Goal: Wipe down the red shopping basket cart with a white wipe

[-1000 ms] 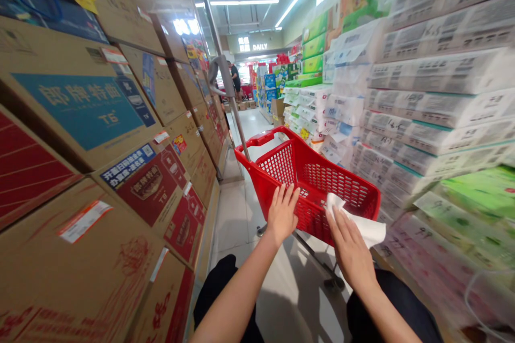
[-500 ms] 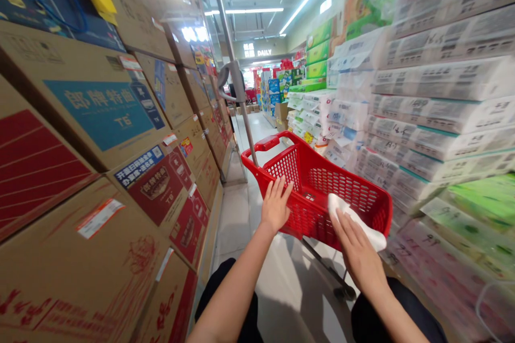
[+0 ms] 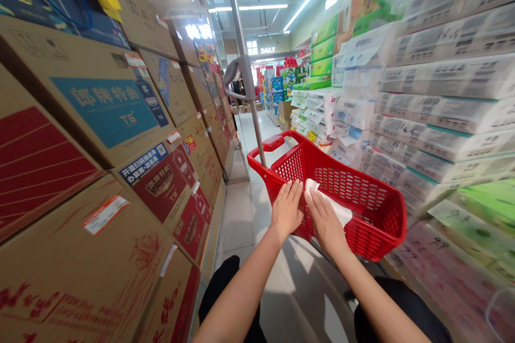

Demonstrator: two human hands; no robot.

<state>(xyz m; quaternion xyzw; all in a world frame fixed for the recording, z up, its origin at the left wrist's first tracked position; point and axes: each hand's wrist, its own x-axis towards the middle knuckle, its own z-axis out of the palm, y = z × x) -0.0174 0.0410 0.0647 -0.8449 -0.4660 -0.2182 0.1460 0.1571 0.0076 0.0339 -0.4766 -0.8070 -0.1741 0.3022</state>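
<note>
A red shopping basket [image 3: 358,185] with perforated sides sits tilted in front of me on a wheeled frame. My left hand [image 3: 287,208] rests on its near rim, fingers stretched out, holding nothing. Close beside it, my right hand [image 3: 325,222] lies over a white cloth [image 3: 341,211], keeping it against the same near side. The right fingers are long and flat, and part of the cloth sticks out past them toward the inside of the basket. A grey metal pole [image 3: 257,128] with a grey plastic handle [image 3: 243,79] rises by the basket's far left end.
Cardboard cartons [image 3: 108,107] form a tall wall on the left. Wrapped paper packs [image 3: 446,112] are stacked high along the right. Tiled floor [image 3: 241,214] runs down the aisle toward more shelves. My knees show at the bottom.
My right hand has slid left along the near side with the white cloth, coming close to my left hand. The basket now sits slightly farther right in view.
</note>
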